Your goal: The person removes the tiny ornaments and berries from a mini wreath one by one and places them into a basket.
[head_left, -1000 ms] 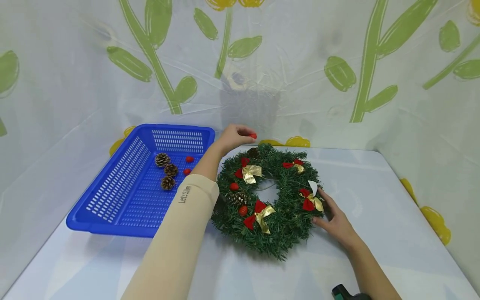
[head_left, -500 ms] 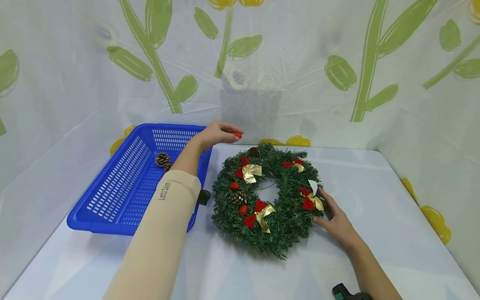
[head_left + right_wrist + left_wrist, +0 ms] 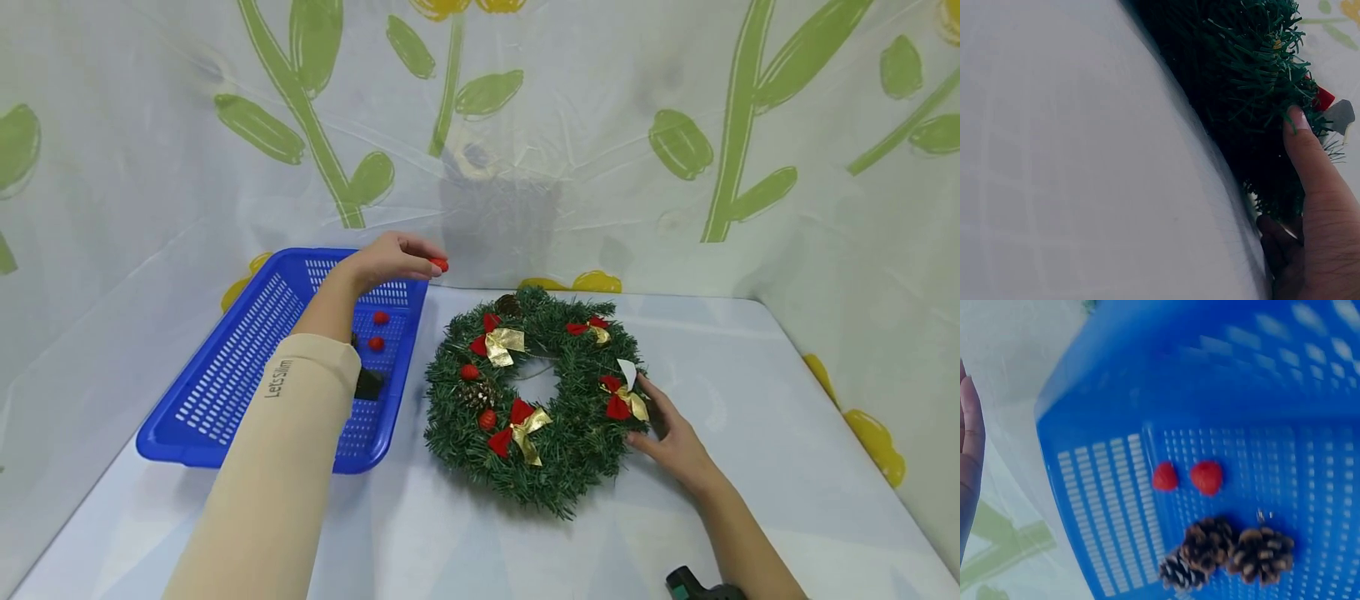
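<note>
My left hand [image 3: 397, 257] is over the far right part of the blue plastic basket [image 3: 407, 367], pinching a red berry ornament [image 3: 440, 264] between thumb and fingers. In the left wrist view only the edge of that hand shows, and its berry is out of sight. A green wreath [image 3: 592, 442] lies flat on the table, trimmed with red and gold bows [image 3: 521, 429], red berries [image 3: 487, 419] and pinecones [image 3: 477, 395]. My right hand [image 3: 675, 446] grips the wreath's right side. The right wrist view has its thumb [image 3: 1310, 156] on the needles and curled fingers lower down.
Inside the basket lie two red berries [image 3: 1207, 477] and several pinecones [image 3: 1261, 555], partly hidden by my left forearm in the head view. A black device [image 3: 701, 586] is at my right wrist. A patterned curtain [image 3: 570, 183] hangs behind the table.
My left hand has moved left with the berry, from above the wreath's far edge to over the basket. My right hand and the wreath have stayed in place.
</note>
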`<state>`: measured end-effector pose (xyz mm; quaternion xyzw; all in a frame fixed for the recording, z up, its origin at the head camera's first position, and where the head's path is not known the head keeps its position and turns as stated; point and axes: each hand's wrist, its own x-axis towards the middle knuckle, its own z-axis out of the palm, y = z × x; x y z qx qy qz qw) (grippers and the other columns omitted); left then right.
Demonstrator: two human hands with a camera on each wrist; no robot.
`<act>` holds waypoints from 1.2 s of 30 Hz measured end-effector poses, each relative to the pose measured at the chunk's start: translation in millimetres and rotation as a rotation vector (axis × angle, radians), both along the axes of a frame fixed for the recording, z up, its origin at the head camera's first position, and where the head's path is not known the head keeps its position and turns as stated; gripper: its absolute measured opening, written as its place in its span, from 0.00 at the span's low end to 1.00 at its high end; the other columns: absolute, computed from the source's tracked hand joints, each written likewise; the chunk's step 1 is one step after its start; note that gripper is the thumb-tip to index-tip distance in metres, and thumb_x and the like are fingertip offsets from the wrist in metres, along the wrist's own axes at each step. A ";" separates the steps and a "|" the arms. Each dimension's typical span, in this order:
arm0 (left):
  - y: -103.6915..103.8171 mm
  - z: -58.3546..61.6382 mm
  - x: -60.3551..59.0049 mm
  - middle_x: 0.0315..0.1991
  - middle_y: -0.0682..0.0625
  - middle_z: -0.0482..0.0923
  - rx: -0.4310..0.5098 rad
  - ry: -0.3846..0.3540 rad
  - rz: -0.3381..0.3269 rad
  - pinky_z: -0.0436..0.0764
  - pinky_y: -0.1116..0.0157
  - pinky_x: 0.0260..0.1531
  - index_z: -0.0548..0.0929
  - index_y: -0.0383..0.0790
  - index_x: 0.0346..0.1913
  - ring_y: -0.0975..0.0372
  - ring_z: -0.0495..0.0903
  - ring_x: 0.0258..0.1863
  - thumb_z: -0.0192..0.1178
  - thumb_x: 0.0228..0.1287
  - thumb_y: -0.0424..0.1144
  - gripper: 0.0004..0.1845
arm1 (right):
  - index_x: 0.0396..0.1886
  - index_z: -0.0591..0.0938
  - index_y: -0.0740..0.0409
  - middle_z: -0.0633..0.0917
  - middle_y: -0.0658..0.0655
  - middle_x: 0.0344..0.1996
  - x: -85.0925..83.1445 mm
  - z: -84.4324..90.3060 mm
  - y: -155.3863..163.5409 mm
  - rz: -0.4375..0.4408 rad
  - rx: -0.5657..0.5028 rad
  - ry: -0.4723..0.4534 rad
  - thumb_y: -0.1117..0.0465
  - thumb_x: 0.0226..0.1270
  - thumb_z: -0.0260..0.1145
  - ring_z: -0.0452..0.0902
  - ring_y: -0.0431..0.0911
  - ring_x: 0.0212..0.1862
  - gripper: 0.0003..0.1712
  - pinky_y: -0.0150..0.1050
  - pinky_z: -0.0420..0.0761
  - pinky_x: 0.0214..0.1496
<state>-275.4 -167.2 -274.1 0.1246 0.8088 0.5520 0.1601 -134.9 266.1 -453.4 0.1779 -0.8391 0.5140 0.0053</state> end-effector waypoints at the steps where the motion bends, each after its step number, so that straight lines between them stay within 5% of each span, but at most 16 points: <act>1: -3.8 0.7 0.7 0.48 0.47 0.81 0.000 0.001 0.004 0.73 0.54 0.59 0.79 0.32 0.53 0.55 0.78 0.51 0.60 0.60 0.31 0.17 | 0.76 0.49 0.53 0.49 0.72 0.72 -0.2 0.3 0.0 0.000 -0.001 0.000 0.70 0.59 0.66 0.45 0.72 0.67 0.50 0.12 0.54 0.59; 7: -28.7 0.0 6.0 0.42 0.54 0.83 -0.013 0.010 0.023 0.75 0.61 0.56 0.80 0.33 0.53 0.60 0.80 0.47 0.59 0.62 0.31 0.16 | 0.76 0.49 0.54 0.49 0.72 0.72 -0.6 0.4 0.3 0.002 -0.001 0.001 0.70 0.59 0.66 0.44 0.71 0.68 0.51 0.12 0.54 0.59; 12: -51.7 -6.7 14.3 0.48 0.48 0.81 -0.085 0.016 0.047 0.68 0.54 0.63 0.80 0.33 0.54 0.57 0.77 0.52 0.59 0.64 0.35 0.16 | 0.76 0.48 0.53 0.48 0.72 0.72 0.2 0.5 1.3 0.005 0.001 0.001 0.70 0.59 0.66 0.43 0.70 0.69 0.51 0.12 0.54 0.59; 19: -74.9 -25.8 20.7 0.49 0.51 0.81 -0.147 -0.013 0.026 0.67 0.51 0.64 0.75 0.30 0.59 0.63 0.78 0.49 0.59 0.66 0.37 0.22 | 0.76 0.48 0.54 0.49 0.73 0.72 3.8 2.2 3.1 0.000 0.000 0.011 0.71 0.58 0.66 0.44 0.70 0.68 0.51 0.12 0.54 0.60; 22: -79.5 -35.7 22.4 0.51 0.47 0.81 -0.186 -0.037 -0.006 0.67 0.50 0.63 0.74 0.29 0.59 0.56 0.77 0.53 0.60 0.65 0.37 0.23 | 0.76 0.48 0.54 0.49 0.72 0.72 4.7 2.0 3.8 0.003 -0.006 0.014 0.72 0.58 0.65 0.44 0.69 0.69 0.51 0.12 0.54 0.60; 26: -83.2 -47.6 26.1 0.53 0.41 0.78 -0.275 -0.064 -0.006 0.72 0.50 0.59 0.79 0.31 0.55 0.48 0.75 0.54 0.63 0.61 0.38 0.21 | 0.76 0.49 0.55 0.48 0.72 0.72 6.0 0.7 4.3 0.012 -0.029 0.022 0.73 0.58 0.65 0.46 0.48 0.73 0.50 0.12 0.54 0.60; 29: -87.0 -58.5 27.6 0.52 0.40 0.79 -0.321 -0.076 -0.017 0.76 0.53 0.55 0.81 0.31 0.53 0.52 0.78 0.49 0.66 0.59 0.39 0.21 | 0.76 0.48 0.55 0.48 0.73 0.72 7.4 0.1 4.9 0.021 -0.043 0.022 0.73 0.58 0.64 0.46 0.30 0.70 0.50 0.13 0.54 0.61; 32: -89.7 -68.9 27.8 0.49 0.41 0.81 -0.322 -0.119 -0.035 0.77 0.55 0.54 0.81 0.29 0.51 0.55 0.80 0.46 0.67 0.57 0.38 0.21 | 0.76 0.48 0.55 0.48 0.73 0.72 9.0 0.3 4.8 0.017 -0.040 0.010 0.73 0.58 0.65 0.45 0.42 0.73 0.50 0.12 0.53 0.60; 36: -88.6 -77.6 25.9 0.41 0.46 0.84 -0.334 -0.162 -0.046 0.81 0.60 0.48 0.82 0.28 0.50 0.59 0.83 0.40 0.69 0.55 0.36 0.21 | 0.76 0.48 0.52 0.48 0.73 0.72 10.6 0.9 3.2 -0.012 0.000 -0.005 0.70 0.59 0.65 0.44 0.72 0.69 0.50 0.11 0.54 0.59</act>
